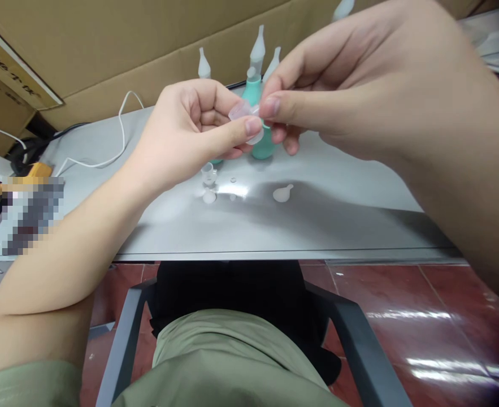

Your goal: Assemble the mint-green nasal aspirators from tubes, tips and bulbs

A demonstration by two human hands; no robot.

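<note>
My left hand (202, 121) pinches a small clear plastic piece (241, 108) between thumb and fingers. At the other end of that piece are the thumb and forefinger of my right hand (317, 96), closed together; its other fingers curl below. Just behind my hands stands a teal squeeze bulb (263, 148), partly covered by them. On the tabletop below lie a small clear cup-shaped part (208, 173), a round whitish piece (209, 195), a tiny ring (233, 180) and a white teardrop-shaped soft tip (282, 194).
White nozzle tips (257, 48) stand upright along the cardboard wall (147, 45). A white cable (122, 130) curves over the grey table (181, 237) at left, near an orange object (41, 171). The table's front edge faces a dark chair armrest (355, 328).
</note>
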